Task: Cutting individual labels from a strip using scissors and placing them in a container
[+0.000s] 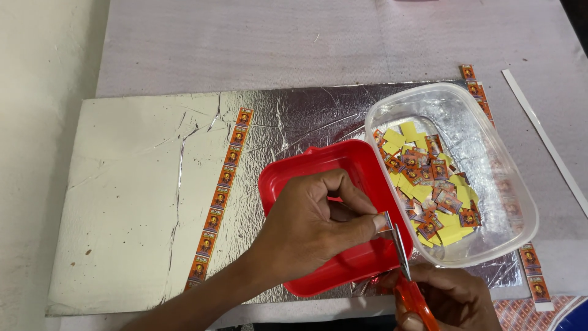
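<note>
My left hand point(312, 224) pinches a small silver-backed piece of sticker strip point(384, 220) over a red plastic lid point(294, 178). My right hand point(450, 300) grips red-handled scissors point(407, 276), whose blades point up and meet the piece at my left fingertips. To the right, touching the lid, sits a clear plastic container point(490, 132) holding several small cut orange and yellow squares point(429, 190).
A long strip of orange stickers point(222, 190) lies on a foil-covered board point(153, 196). Another sticker strip point(474, 86) runs down behind the container at the right. A white paper strip point(542, 138) lies at the far right on the grey cloth.
</note>
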